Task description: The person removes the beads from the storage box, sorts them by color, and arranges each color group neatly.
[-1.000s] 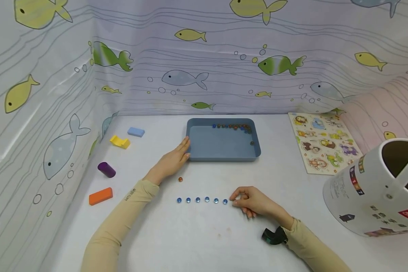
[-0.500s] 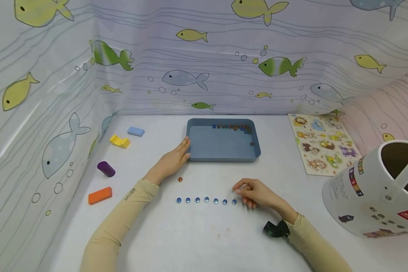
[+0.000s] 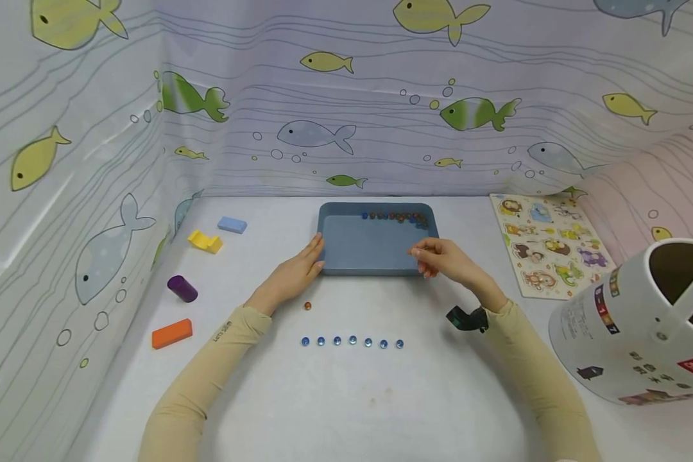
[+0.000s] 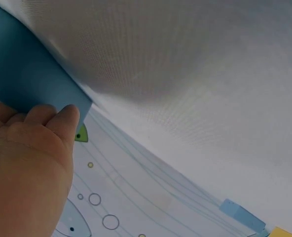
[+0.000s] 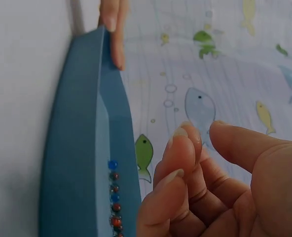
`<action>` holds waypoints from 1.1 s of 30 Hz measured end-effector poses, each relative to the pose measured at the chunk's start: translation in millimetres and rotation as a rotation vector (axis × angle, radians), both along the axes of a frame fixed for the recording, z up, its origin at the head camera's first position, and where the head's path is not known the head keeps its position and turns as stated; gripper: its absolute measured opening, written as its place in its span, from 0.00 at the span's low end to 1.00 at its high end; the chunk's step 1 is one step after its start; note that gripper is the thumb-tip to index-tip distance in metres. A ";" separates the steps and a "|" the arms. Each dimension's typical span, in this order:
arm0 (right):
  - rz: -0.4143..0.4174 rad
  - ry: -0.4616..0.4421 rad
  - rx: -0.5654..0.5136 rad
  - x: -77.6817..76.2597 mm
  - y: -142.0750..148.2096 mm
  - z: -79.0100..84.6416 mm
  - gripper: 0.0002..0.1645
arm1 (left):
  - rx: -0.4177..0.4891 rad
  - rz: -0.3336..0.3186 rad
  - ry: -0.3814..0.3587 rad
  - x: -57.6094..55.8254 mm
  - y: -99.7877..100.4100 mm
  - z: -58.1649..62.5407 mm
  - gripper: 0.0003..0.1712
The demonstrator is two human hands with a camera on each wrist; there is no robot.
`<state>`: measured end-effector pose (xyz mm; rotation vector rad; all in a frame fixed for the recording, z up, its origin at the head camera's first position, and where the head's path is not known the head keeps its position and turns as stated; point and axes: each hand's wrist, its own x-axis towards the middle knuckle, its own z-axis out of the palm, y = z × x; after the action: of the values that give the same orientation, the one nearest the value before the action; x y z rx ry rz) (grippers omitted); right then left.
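Observation:
My left hand [image 3: 291, 274] rests with extended fingers against the left wall of a blue-grey tray [image 3: 375, 271]; its fingertips also touch the tray wall in the left wrist view. Over the tray's right front corner hovers my right hand [image 3: 447, 262]. A gap shows between thumb and bent fingers in the right wrist view, with nothing visible in it. Small blue and reddish-brown marbles [image 5: 115, 197] line the tray's far side. On the table, several blue marbles [image 3: 353, 341] form a row in front of the tray. One orange-brown marble [image 3: 307, 306] lies near my left wrist.
Leftward lie a light-blue block [image 3: 232, 224], a yellow curved block [image 3: 205, 242], a purple cylinder [image 3: 182, 289] and an orange block [image 3: 172, 333]. An animal puzzle board [image 3: 545, 244] and a large white bucket [image 3: 606, 333] stand right. A fish-print curtain [image 3: 381, 154] encloses the table.
My right hand left one more blue marble at the row's right end, then moved away from me to the tray's right front corner. My left hand stays at the tray.

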<state>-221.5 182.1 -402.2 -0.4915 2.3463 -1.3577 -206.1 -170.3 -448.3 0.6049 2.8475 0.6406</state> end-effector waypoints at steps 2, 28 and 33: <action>-0.005 -0.005 0.012 -10.6 -2.8 1.7 0.24 | 0.002 -0.002 -0.003 0.5 0.2 1.2 0.34; -0.142 -0.129 -0.161 -104.1 -70.1 -9.0 0.27 | 0.009 0.004 0.010 0.3 -2.5 -0.3 0.34; -0.178 -0.151 -0.150 -111.9 -79.7 -21.7 0.25 | 0.018 -0.005 0.011 0.2 -1.6 0.9 0.34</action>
<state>-333.5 102.4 -423.9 -0.2167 2.2191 -1.6001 -205.9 -171.8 -447.4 0.6199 2.8526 0.6642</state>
